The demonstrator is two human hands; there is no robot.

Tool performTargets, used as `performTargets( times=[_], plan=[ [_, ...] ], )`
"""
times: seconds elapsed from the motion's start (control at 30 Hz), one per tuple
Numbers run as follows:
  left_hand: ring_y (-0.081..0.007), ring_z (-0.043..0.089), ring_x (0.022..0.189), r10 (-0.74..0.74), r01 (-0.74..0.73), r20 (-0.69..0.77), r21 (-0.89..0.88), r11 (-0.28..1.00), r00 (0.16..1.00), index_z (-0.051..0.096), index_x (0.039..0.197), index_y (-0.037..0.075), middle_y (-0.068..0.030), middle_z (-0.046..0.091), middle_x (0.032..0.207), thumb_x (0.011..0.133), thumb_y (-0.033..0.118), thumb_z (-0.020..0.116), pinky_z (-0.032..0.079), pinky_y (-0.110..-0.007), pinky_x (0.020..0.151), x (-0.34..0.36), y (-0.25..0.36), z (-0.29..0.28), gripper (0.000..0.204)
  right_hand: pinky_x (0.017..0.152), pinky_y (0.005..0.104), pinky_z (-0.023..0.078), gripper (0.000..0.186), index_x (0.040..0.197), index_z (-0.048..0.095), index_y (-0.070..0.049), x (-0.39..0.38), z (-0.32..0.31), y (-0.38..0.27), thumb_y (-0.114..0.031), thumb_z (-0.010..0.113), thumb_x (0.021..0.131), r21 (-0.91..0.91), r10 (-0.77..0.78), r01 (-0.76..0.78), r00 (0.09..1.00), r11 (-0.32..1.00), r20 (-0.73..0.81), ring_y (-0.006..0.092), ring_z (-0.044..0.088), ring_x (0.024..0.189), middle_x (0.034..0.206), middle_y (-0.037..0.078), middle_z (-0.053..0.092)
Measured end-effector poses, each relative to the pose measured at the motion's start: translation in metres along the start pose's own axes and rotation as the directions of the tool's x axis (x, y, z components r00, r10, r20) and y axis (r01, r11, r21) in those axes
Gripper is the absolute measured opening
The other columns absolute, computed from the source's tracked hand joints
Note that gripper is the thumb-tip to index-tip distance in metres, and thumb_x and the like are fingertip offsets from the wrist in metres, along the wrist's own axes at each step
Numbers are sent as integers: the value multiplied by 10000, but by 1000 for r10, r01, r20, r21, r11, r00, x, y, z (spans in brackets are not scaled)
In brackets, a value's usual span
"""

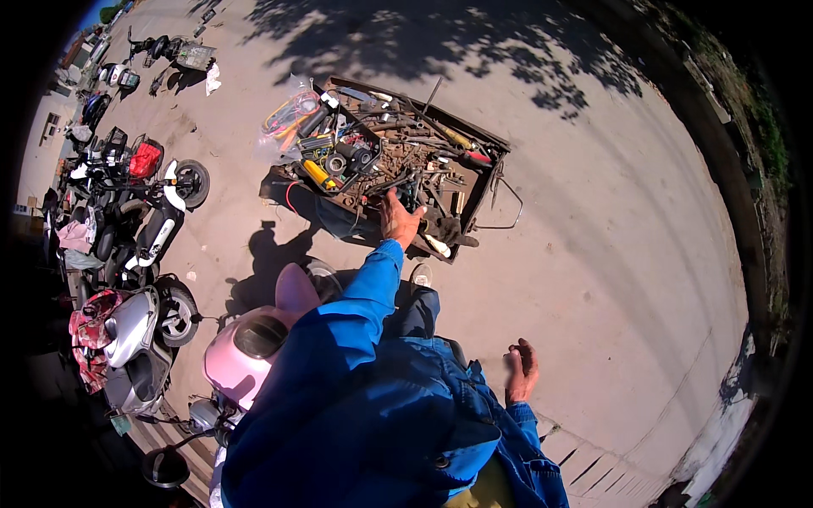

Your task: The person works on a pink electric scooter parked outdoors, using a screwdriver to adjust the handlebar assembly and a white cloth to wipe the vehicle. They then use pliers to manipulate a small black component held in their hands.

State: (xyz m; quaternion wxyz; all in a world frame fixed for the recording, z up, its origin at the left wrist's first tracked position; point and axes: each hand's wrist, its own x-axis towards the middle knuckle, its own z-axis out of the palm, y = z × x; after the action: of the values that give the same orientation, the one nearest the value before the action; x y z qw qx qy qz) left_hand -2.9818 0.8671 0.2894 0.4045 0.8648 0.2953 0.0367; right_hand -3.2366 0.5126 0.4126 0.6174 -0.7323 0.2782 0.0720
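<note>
A rusty metal cart (495,157) is heaped with wrenches, bars and other small metal tools (406,135). My left hand (402,216) reaches into its near side among dark tools; the fingertips are partly hidden, so I cannot tell whether they grip anything. At the cart's left lie a plastic bag of colored items (292,114), a black bin of parts (343,157) and a yellow tool (318,173). A bent metal handle (517,203) sticks out at the right. My right hand (522,368) hangs low at my right side, fingers loosely apart, holding nothing.
A pink scooter (237,356) stands close at my left. Farther left are a silver scooter (135,339) and a row of parked two-wheelers (152,229). Shaded pavement (440,34) lies beyond the cart, and a dark curb with plants (720,127) runs along the right.
</note>
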Motion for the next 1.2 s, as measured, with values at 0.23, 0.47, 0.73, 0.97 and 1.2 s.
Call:
performTargets(
  times=[0.23, 0.47, 0.73, 0.97, 1.2],
  plan=[
    [-428, 542, 1184, -105, 107, 25, -117, 987, 994, 407, 1384, 26, -251, 547, 1281, 826, 152, 808, 445, -488, 1024, 5, 5, -1, 698, 818, 284, 493, 443, 1350, 570, 1, 42, 15, -76, -260, 660, 1004, 35, 13, -11, 999, 999, -36, 164, 640, 944, 1114, 90, 682],
    [-235, 547, 1216, 162, -155, -20, -428, 890, 987, 340, 1408, 60, -158, 509, 1352, 839, -59, 746, 476, -369, 1023, -49, 49, -47, 709, 887, 304, 505, 427, 1360, 561, 10, 89, 69, -127, -215, 661, 1010, 147, -58, 25, 972, 989, 226, 152, 621, 981, 1139, 79, 665],
    [-220, 566, 1247, 341, -75, 307, -635, 769, 889, 441, 1449, 42, -144, 547, 1377, 840, 29, 779, 462, -342, 1047, -112, 187, -113, 696, 1009, 330, 494, 653, 1555, 357, -25, 153, 100, -222, -171, 674, 1003, 272, -216, 33, 700, 962, 680, 167, 610, 1115, 1432, 103, 543],
    [-220, 593, 1240, 350, 236, 347, -916, 323, 870, 448, 1449, -33, -167, 590, 1352, 927, 105, 670, 457, -354, 1081, -145, 242, -83, 585, 960, 325, 542, 494, 1386, 556, -1, 182, 63, -269, -45, 728, 925, 287, -461, 373, 559, 882, 689, 183, 631, 1063, 1275, 105, 558],
    [-177, 616, 1121, 375, 200, 358, -895, 399, 855, 481, 1408, -21, -137, 612, 1290, 928, 119, 693, 496, -334, 1009, -158, 273, -56, 543, 951, 326, 538, 399, 1305, 610, 10, 200, 28, -271, -69, 726, 931, 371, -545, 399, 597, 838, 589, 195, 632, 1053, 1235, 107, 553]
  ],
)
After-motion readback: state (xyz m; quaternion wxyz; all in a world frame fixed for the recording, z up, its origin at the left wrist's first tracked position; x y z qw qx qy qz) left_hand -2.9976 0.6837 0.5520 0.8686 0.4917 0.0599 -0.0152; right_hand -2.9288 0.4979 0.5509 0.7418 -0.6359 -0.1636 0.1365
